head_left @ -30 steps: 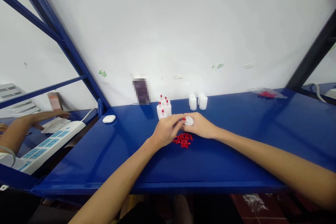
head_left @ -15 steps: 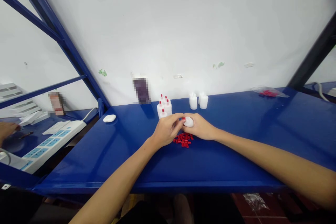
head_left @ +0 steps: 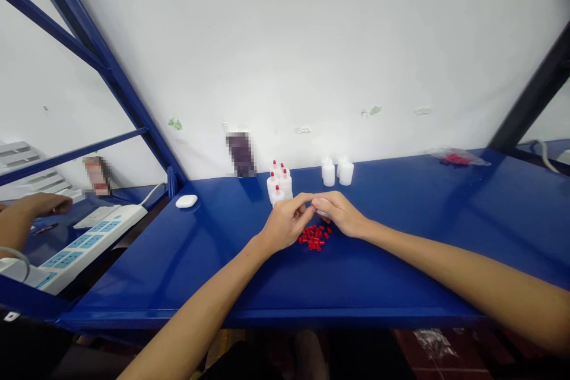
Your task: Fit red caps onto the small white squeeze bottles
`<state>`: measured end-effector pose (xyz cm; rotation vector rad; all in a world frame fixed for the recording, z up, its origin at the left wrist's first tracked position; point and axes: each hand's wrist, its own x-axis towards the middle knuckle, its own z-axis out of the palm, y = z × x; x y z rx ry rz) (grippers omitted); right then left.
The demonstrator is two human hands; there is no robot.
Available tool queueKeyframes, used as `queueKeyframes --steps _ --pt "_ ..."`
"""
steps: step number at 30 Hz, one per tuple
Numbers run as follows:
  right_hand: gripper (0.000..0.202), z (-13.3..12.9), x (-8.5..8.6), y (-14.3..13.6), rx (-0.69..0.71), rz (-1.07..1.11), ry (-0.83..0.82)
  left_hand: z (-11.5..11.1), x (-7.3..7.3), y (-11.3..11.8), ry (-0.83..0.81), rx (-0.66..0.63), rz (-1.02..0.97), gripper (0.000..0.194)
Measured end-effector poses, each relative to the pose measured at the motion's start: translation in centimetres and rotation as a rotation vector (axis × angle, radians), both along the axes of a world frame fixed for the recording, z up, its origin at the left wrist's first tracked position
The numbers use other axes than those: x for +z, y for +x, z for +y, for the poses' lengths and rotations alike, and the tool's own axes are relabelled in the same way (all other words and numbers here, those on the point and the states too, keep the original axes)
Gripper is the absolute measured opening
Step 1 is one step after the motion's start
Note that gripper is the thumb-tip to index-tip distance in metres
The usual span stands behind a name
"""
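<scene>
In my right hand [head_left: 345, 214] is a small white plastic bottle [head_left: 324, 206], tilted and mostly covered by the fingers. My left hand [head_left: 287, 222] meets it with thumb and forefinger pinched at the bottle's tip. The red cap in that pinch shows half a second ago but is now hidden by the fingertips. Just below both hands lies a pile of loose red caps [head_left: 315, 240] on the blue table [head_left: 378, 273]. Behind my left hand stand several white bottles with red caps [head_left: 279, 183]. Farther back are white bottles without visible red caps [head_left: 328, 173].
A clear bag of red caps [head_left: 457, 158] lies at the back right. On the left is a white rounded case [head_left: 186, 201]. A pixelated dark object [head_left: 241, 154] leans on the wall. Past the blue frame are a power strip [head_left: 95, 237] and another person's hand [head_left: 48, 205].
My right hand has turned and closed further over the bottle, so less of it shows. The red cap at my left fingertips has gone out of sight. The other person's hand has moved right.
</scene>
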<state>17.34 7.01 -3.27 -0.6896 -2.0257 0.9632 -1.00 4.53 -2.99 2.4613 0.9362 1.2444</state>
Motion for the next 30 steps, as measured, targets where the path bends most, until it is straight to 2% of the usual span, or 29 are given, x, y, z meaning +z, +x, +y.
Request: queueKeyframes --steps 7,12,15,18,20,25,30 --pt "0.056 -0.1 -0.1 0.2 -0.083 -0.099 0.084 -0.1 -0.2 0.0 -0.069 -0.044 0.03 0.022" --pt "0.055 0.0 -0.4 0.2 -0.084 -0.105 0.099 -0.3 -0.3 0.1 -0.031 -0.048 0.029 0.018" --pt "0.052 0.1 -0.5 0.2 -0.073 -0.02 0.066 -0.2 0.0 -0.3 0.074 0.054 -0.08 0.013" --pt "0.048 0.2 -0.4 0.2 -0.081 0.055 -0.02 0.7 0.7 -1.3 0.184 0.23 -0.26 0.012" --pt "0.045 0.1 -0.3 0.2 -0.079 0.058 -0.056 1.6 1.2 -2.3 0.201 0.326 -0.312 0.012" --pt "0.043 -0.1 -0.1 0.2 -0.059 0.041 -0.052 3.2 1.6 -4.2 0.183 0.444 -0.255 0.013" --pt "0.044 -0.2 -0.1 0.2 -0.069 0.037 -0.048 3.2 1.5 -4.6 0.212 0.494 -0.122 0.01"
